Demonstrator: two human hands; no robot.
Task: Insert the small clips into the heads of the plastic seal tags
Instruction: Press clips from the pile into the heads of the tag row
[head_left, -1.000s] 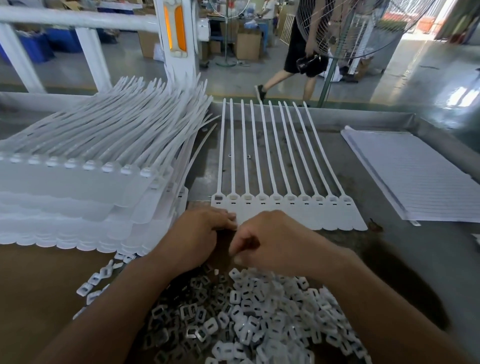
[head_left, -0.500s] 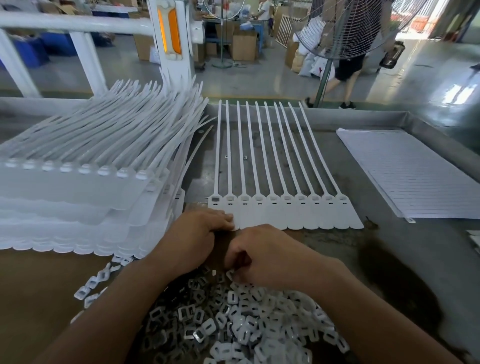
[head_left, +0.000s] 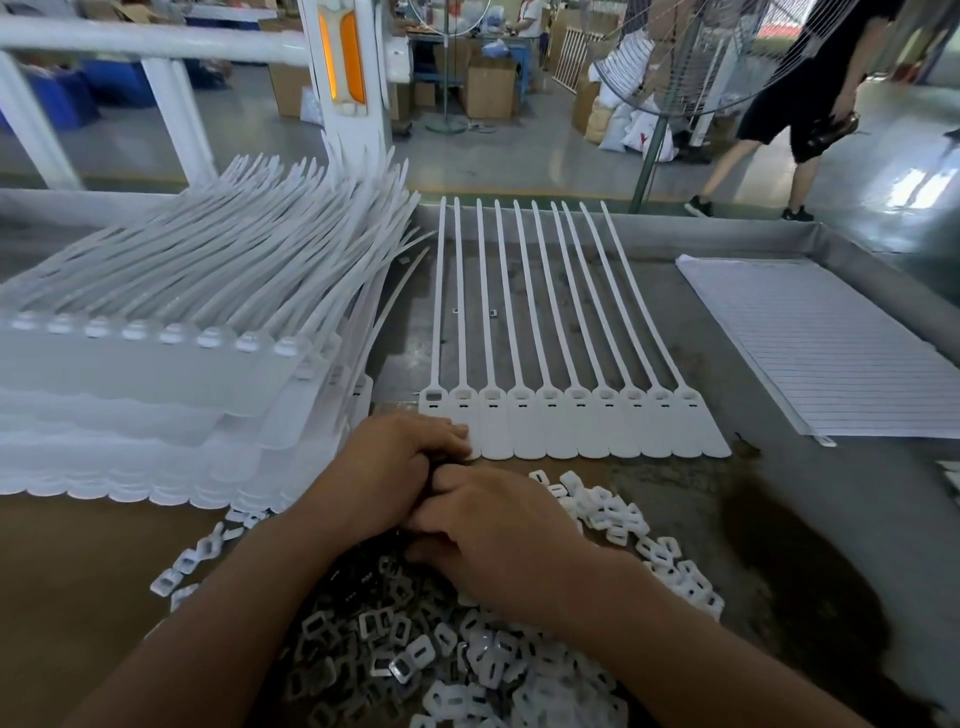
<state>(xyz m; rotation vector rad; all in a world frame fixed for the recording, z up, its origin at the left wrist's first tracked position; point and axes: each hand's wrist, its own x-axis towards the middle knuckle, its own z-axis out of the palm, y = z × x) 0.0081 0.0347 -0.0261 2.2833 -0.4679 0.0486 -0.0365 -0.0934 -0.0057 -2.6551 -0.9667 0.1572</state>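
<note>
A joined strip of several white seal tags (head_left: 571, 415) lies flat in the middle of the table, heads in a row and tails pointing away. A loose heap of small white clips (head_left: 467, 649) covers the near table. My left hand (head_left: 384, 467) rests with curled fingers on the strip's near left corner. My right hand (head_left: 493, 525) lies knuckles-up on the heap, fingers curled and pressed against the left hand. What the fingers hold is hidden. The leftmost head looks darker than the others.
A tall stack of white tag strips (head_left: 171, 364) fills the left side. A lined white sheet (head_left: 831, 343) lies at the right, inside the raised grey table rim (head_left: 872, 260). Beyond stand a white frame post (head_left: 343, 78), a fan (head_left: 670, 67) and a walking person (head_left: 800, 104).
My right hand has slid back and left over the clip heap until it meets the left hand. The left hand stays at the strip's corner. The person behind has walked to the right.
</note>
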